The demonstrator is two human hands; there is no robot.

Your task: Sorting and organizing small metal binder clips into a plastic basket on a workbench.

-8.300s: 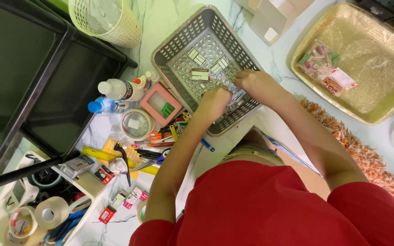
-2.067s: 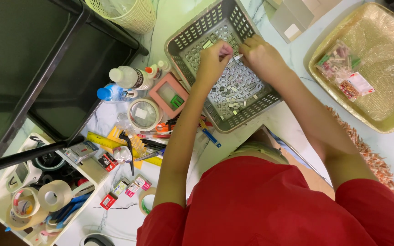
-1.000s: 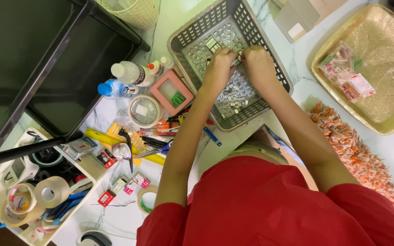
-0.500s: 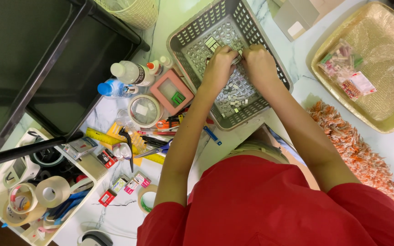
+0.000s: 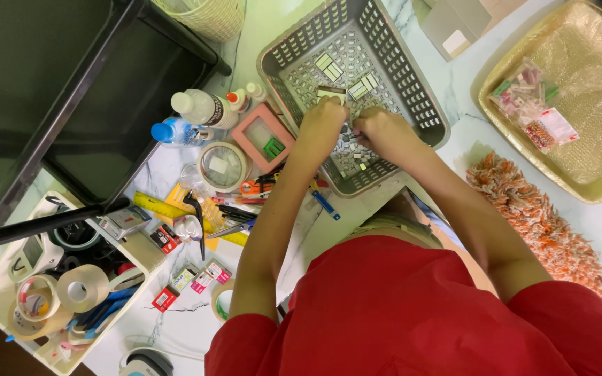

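A grey slotted plastic basket (image 5: 279,61) sits on the marble table and holds several small flat packets and a heap of tiny grey pieces (image 5: 346,150). Both hands are inside it, close together. My left hand (image 5: 322,124) has its fingers curled around a small pale packet (image 5: 330,91) at its tips. My right hand (image 5: 387,132) rests on the heap with its fingertips pinched together beside the left hand. What they pinch is hidden.
A pink frame (image 5: 265,138), bottles (image 5: 200,108), a tape roll (image 5: 223,166), a yellow ruler, scissors and small boxes crowd the left. A white tray of tape rolls (image 5: 71,289) sits lower left. A gold tray (image 5: 593,104) with sachets and an orange fringed mat (image 5: 538,223) lie right.
Both hands have drawn back from the far part of the basket toward its near side, over the heap of tiny pieces. The basket has stayed in place.
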